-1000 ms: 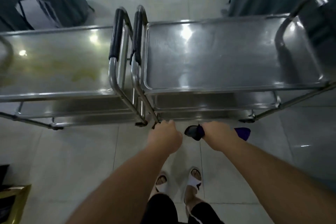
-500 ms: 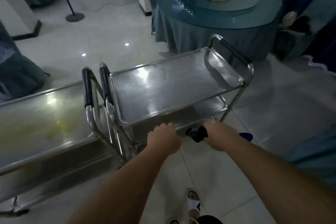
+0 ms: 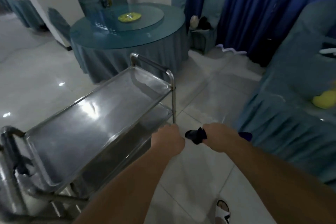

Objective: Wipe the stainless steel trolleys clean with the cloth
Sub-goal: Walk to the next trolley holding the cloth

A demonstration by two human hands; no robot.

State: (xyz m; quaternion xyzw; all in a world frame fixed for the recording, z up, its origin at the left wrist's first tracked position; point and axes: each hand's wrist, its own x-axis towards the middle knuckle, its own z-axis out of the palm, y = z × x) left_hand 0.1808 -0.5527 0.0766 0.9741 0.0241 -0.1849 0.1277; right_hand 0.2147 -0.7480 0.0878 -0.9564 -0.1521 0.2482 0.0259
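A stainless steel trolley [image 3: 87, 125] with two shelves runs from lower left toward the middle of the head view, its far handle at the upper end. My left hand [image 3: 168, 141] is a closed fist just off the trolley's near right side; whether it grips anything is hidden. My right hand [image 3: 217, 137] is closed around a dark blue cloth [image 3: 196, 135], whose ends stick out on both sides of the fist. A second trolley [image 3: 9, 187] shows only as its handle and frame at the far left edge.
A round table [image 3: 127, 31] with a blue skirt and glass turntable stands behind the trolley. Covered chairs and dark blue curtains [image 3: 254, 9] fill the back right. Another skirted table [image 3: 294, 123] stands at right with a yellow object on it. The floor is glossy white tile.
The view has swung right and upward: the trolleys slid to the lower left, and the round table, curtains and right table came into sight. Both fists keep their pose.
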